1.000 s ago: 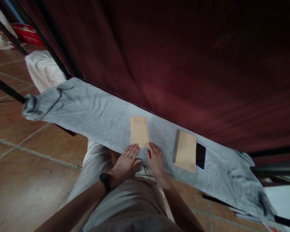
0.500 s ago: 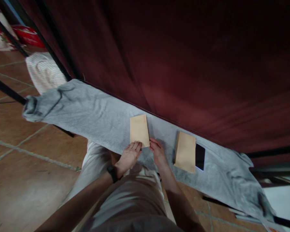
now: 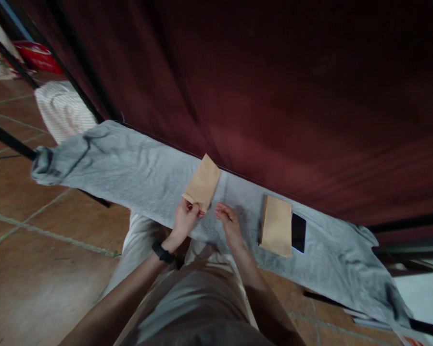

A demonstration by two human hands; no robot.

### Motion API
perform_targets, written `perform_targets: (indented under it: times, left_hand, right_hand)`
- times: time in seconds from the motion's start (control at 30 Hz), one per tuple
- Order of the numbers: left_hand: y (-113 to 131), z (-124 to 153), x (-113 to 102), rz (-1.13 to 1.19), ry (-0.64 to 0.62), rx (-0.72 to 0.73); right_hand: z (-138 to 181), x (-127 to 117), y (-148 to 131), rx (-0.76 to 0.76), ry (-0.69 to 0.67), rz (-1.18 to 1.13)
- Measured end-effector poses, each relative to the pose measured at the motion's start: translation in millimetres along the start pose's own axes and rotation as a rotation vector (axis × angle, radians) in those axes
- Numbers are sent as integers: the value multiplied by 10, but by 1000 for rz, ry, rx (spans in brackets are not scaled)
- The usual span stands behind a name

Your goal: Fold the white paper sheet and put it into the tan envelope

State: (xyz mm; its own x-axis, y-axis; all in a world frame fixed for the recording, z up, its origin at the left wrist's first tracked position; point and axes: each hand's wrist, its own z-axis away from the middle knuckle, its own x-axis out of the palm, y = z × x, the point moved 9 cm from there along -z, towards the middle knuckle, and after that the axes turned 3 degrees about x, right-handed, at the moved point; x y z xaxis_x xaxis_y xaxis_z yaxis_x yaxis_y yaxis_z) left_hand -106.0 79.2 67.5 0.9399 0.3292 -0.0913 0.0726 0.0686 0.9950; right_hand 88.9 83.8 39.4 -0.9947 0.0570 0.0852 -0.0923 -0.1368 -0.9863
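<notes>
A tan paper envelope (image 3: 204, 181) is gripped at its near end by my left hand (image 3: 186, 217), fingers closed on the edge. It is tilted, its far corner pointing up toward the dark red curtain. Just right of it, my right hand (image 3: 228, 220) is apart from the paper, fingers stretched out and holding nothing. Further right, a stack of tan envelopes (image 3: 277, 225) lies on the grey cloth (image 3: 147, 168). A dark-screened phone (image 3: 299, 232) lies against the right side of that stack.
The dark red curtain (image 3: 274, 96) hangs right behind the narrow cloth-covered surface. Black metal bars (image 3: 10, 139) stand at the left, near a striped cloth (image 3: 63, 108) and a red container (image 3: 39, 56). White sheets or boards (image 3: 424, 298) are at the lower right.
The envelope, flat under both hands before, has turned clockwise and lifted in my left hand. My right hand has come off its corner. The stack and phone stay put.
</notes>
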Motion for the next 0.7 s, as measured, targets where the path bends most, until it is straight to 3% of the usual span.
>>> perform_targets:
  times: [0.07, 0.17, 0.27, 0.47, 0.57, 0.7]
  left_hand:
    - [-180, 56, 103, 305, -17, -159]
    - [-452, 228, 288, 490, -63, -373]
    - [-663, 385, 389, 528, -80, -510]
    - [-879, 555, 397, 468, -167, -560]
    - [-876, 589, 300, 254, -247, -411]
    - [-468, 613, 238, -284, -345, 220]
  right_hand:
    - [23, -31, -4, -76, 29, 135]
    - [96, -28, -38, -199, 38, 360]
    - [190, 53, -36, -303, -30, 537]
    - [405, 243, 120, -510, -194, 817]
    - [473, 272, 233, -553, -210, 967]
    - [511, 297, 285, -574, -232, 1045]
